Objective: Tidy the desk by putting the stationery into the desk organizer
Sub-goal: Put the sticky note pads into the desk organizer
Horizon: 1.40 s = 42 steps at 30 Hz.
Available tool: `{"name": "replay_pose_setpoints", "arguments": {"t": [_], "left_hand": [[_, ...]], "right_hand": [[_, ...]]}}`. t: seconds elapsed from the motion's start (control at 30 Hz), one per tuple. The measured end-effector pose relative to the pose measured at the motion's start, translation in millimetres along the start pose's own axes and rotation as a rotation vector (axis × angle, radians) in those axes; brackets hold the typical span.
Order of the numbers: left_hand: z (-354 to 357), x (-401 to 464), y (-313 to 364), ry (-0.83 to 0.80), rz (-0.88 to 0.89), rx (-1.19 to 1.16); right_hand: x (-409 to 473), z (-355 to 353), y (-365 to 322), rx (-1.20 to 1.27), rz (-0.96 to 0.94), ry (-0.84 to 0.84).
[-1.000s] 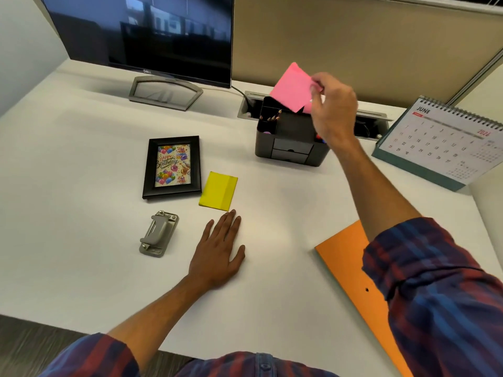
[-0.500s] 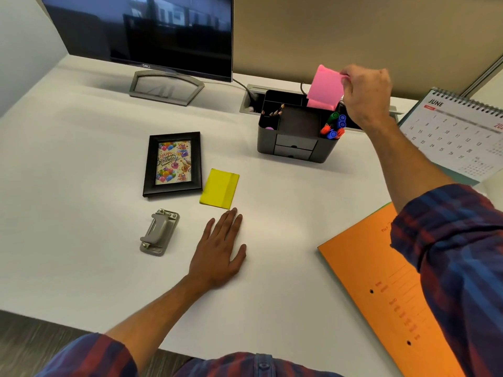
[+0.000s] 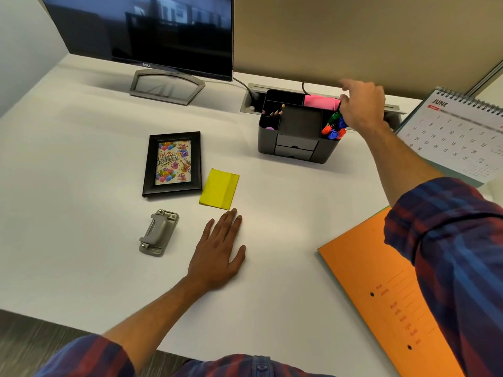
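Far left: dark monitor [image 3: 141, 28] on its grey stand, screen off. Nearer, a black picture frame [image 3: 172, 164] lying flat on the white counter [image 3: 68, 172], birthday balloons on the card inside. Below that, toward the near edge, a grey hole punch [image 3: 159, 233]. Just right of the frame and touching its corner, a yellow sticky-note pad [image 3: 220, 192], still out on the counter. Left hand [image 3: 219, 250] flat, palm down, fingers straight and together, fingertips just short of the yellow pad's near edge, holding nothing.

Centre right, toward the far side: dark grey desk organizer [image 3: 296, 126], two small drawers in front. Pencils [image 3: 278, 111] upright in the left compartment, coloured markers [image 3: 334, 127] crowded in the right one. Pink sticky-note pad [image 3: 321, 101] now lodged in the back right compartment, top edge showing above the rim. Right hand [image 3: 362, 104] hovering at the organizer's right rear corner, fingers loosely spread, pointing left over the pink pad; contact with the pad impossible to tell, grip not closed round anything.

Far right: desk calendar [image 3: 457, 131] reading JUNE, standing tilted. Near right: orange folder [image 3: 381, 295] lying flat, partly under the plaid sleeve.
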State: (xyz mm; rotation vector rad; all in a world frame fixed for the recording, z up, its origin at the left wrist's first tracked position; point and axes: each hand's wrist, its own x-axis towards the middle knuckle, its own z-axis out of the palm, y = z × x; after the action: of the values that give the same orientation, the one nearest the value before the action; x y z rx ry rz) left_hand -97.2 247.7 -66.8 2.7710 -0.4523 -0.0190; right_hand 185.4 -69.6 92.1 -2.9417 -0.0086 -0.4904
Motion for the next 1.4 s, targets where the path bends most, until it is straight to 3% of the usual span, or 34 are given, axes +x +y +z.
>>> {"name": "replay_pose_setpoints", "arguments": {"t": [0.2, 0.43, 0.67, 0.93, 1.2, 1.4], "left_hand": [[0.1, -0.3, -0.3, -0.005, 0.004, 0.0], [0.2, -0.1, -0.3, -0.008, 0.001, 0.012], [1.0, -0.6, -0.7, 0.001, 0.0, 0.008], [2.4, 0.6, -1.4, 0.0, -0.005, 0.021], [3.3, 0.4, -2.2, -0.015, -0.009, 0.02], [3.1, -0.1, -2.0, -0.008, -0.008, 0.021]], "right_hand": [[-17.8, -3.8, -26.7, 0.155, -0.074, 0.252], [-68.8, 14.9, -87.9, 0.369, -0.247, 0.341], [-123.2, 49.7, -144.5, 0.453, -0.289, 0.055], [-155.5, 85.7, -173.2, 0.224, -0.275, -0.535], [-154.2, 91.6, -182.1, 0.152, -0.265, -0.585], [-146.5, 89.4, -182.2, 0.392, -0.093, -0.682]]}}
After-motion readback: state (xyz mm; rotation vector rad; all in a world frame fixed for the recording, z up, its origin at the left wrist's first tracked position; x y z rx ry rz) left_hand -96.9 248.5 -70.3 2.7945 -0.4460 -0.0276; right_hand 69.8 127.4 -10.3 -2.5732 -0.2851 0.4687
